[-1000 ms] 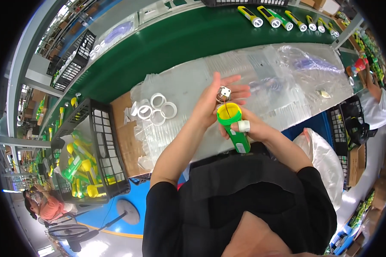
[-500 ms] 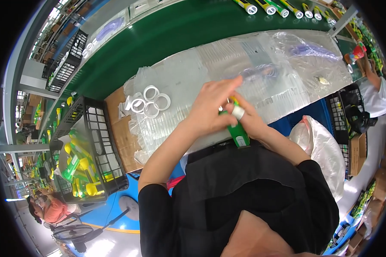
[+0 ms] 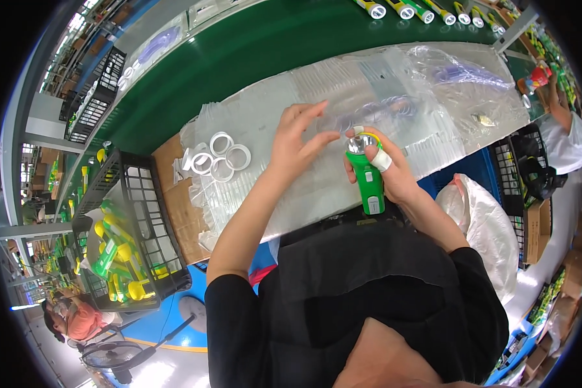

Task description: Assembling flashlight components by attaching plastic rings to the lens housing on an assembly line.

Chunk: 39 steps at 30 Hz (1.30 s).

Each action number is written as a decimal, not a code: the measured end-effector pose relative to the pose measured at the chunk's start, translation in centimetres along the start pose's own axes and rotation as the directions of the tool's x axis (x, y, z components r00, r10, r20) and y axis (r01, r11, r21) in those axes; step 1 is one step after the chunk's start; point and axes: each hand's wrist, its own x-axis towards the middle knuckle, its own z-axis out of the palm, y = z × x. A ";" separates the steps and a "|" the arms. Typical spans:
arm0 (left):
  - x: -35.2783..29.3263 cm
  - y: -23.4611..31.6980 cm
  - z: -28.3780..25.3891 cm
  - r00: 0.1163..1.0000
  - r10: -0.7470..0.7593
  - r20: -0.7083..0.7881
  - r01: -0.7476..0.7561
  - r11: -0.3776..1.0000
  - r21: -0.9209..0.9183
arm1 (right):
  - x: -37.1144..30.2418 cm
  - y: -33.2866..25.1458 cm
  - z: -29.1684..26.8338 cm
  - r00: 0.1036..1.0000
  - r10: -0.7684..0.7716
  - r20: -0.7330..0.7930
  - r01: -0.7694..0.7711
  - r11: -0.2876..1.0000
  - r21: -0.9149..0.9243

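A green flashlight (image 3: pixel 370 187) with a yellow rim and a shiny reflector is gripped in my right hand (image 3: pixel 394 169), its head tilted up and away from me. White wrap covers parts of that hand's thumb and a finger. To the left of the flashlight head, my left hand (image 3: pixel 293 143) is raised with thumb and fingers apart, and nothing shows between them. Beyond both hands, a row of clear round discs (image 3: pixel 375 113) lies on the plastic-covered table (image 3: pixel 271 194). Several white rings (image 3: pixel 238 157) rest in a cluster left of my left hand.
A black crate (image 3: pixel 152 223) at the left holds several green and yellow flashlights. More flashlights (image 3: pixel 404 10) lie along the far green surface (image 3: pixel 258 55). Crumpled clear plastic (image 3: pixel 462 74) and a white sack (image 3: pixel 482 223) are at the right. A fan (image 3: pixel 113 354) stands lower left.
My hands have separated: the left moved left and opened. My right hand now holds the flashlight upright, with its reflector showing.
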 end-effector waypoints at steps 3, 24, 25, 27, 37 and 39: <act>-1.3 4.4 -1.6 0.984 0.176 0.026 -0.177 0.984 0.026 | 0.5 -0.2 1.4 0.998 0.018 0.062 -0.018 1.000 0.000; -2.7 2.8 -9.2 0.982 0.175 -0.065 -0.117 0.848 0.517 | 7.9 1.0 5.0 0.961 -0.035 0.273 0.049 0.998 -0.044; -2.9 2.4 -10.4 0.982 0.176 -0.066 -0.116 0.844 0.523 | 8.6 0.9 4.8 0.953 -0.095 0.289 0.115 0.992 -0.054; -4.1 1.2 -12.4 0.942 -0.223 0.249 -0.053 0.637 0.769 | 9.5 1.0 5.4 0.950 -0.152 0.272 0.183 0.979 -0.092; -0.5 3.8 -9.1 0.978 -0.108 -0.179 -0.002 0.853 -0.521 | 10.8 2.1 4.9 0.918 -0.275 0.285 0.308 0.948 -0.076; -0.2 3.9 -8.4 0.978 0.007 -0.206 -0.082 0.929 -0.361 | 10.8 2.3 4.9 0.912 -0.279 0.301 0.312 0.948 -0.068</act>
